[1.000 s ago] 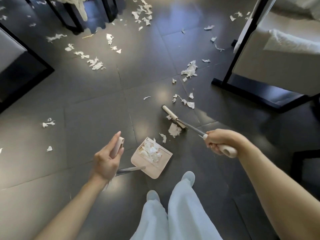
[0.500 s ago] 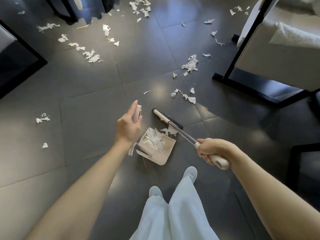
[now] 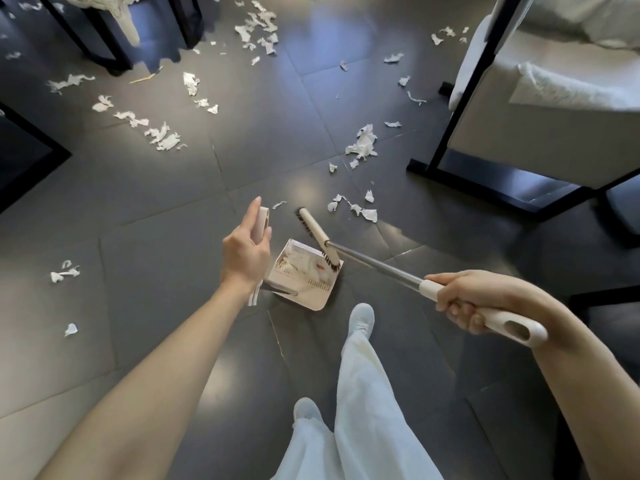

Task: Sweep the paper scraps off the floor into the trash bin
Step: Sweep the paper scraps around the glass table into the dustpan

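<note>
scraps (image 3: 298, 265) in dustpan (image 3: 313, 302) | broom head (image 3: 317, 233) at dustpan's far rim | loose scraps (image 3: 362, 147) beyond

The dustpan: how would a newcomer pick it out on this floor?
On the dark tiled floor, look just ahead of the pale shoe. The dustpan lies there by the broom head. It alone is a beige tray with scraps heaped inside.

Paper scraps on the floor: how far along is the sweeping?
Early on. Done: some scraps sit in the dustpan held by the left hand. In hand: the right hand grips the broom, its head at the pan's mouth. Left: scraps beyond the broom, a pile farther out, more to the left. No trash bin in view.
</note>
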### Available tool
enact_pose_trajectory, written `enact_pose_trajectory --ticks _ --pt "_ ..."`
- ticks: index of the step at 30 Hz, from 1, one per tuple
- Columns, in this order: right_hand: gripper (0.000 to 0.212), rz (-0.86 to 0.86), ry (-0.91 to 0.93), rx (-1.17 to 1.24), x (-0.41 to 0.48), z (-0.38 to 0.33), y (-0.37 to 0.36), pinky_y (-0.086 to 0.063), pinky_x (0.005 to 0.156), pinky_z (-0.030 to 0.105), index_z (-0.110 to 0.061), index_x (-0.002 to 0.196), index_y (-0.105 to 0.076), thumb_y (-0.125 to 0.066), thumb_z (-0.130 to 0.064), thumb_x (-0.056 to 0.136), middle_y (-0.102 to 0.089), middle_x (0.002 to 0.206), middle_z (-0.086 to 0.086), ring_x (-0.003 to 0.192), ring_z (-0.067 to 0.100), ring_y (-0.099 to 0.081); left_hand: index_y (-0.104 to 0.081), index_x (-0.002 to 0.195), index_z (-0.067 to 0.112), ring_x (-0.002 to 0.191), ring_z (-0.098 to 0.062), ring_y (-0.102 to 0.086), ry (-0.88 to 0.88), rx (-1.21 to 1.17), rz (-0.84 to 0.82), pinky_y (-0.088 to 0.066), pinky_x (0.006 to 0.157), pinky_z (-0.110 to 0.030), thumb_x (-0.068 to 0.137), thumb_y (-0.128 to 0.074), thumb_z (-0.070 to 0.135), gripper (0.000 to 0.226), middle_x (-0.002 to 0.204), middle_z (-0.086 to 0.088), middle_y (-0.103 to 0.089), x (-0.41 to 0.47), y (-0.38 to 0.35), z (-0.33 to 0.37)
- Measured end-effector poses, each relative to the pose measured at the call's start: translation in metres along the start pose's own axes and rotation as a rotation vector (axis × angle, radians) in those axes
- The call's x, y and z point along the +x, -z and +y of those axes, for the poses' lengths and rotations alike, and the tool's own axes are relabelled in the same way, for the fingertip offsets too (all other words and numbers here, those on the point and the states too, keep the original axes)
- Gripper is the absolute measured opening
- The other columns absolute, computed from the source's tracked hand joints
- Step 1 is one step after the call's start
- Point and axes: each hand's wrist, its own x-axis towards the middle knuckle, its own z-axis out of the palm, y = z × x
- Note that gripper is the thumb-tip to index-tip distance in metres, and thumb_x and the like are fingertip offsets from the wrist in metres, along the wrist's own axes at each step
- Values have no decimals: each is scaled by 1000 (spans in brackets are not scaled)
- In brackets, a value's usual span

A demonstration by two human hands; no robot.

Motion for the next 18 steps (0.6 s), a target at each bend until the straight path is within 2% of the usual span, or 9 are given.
enact_pose_trajectory --ticks 5,7,10,12,14,18 --pt "44 123 86 75 25 -53 59 -29 31 12 -28 114 -53 -39 6 89 -37 43 -1 30 5 -32 -47 140 26 107 -30 -61 0 -1 1 -39 87 -22 91 -61 12 53 119 -13 -66 50 -25 18" --pt "48 176 112 57 44 -78 83 -29 32 12 -29 120 -47 -40 6 87 -37 42 -1 30 5 -32 -47 140 27 107 -30 -61 7 8 15 -39 86 -22 91 -61 13 53 118 -13 -66 71 -37 25" --pt "46 253 124 -30 72 -112 114 -33 36 15 -22 118 -49 -40 5 82 -39 40 0 31 9 -35 -48 139 29 104 -31 -61 31 49 35 -37 81 -21 91 -62 15 53 116 -12 -67 104 -56 40" --pt "44 304 135 -186 91 -131 132 -39 46 25 -13 117 -50 -42 1 76 -46 44 4 40 17 -42 -48 139 31 101 -31 -61 37 71 41 -35 75 -17 91 -62 17 52 114 -12 -68 127 -70 51" --pt "47 329 130 -333 113 -148 145 -43 61 34 -8 117 -49 -45 -2 70 -53 56 10 57 26 -49 -48 139 29 103 -30 -61 10 74 -3 -33 77 -13 90 -62 15 53 116 -12 -67 151 -83 61" --pt "51 271 99 -411 142 -167 143 -44 68 38 -5 118 -50 -46 -5 68 -56 69 12 70 30 -53 -48 140 24 107 -27 -60 -20 106 -61 -30 80 -7 90 -62 10 53 121 -12 -64 193 -97 72"
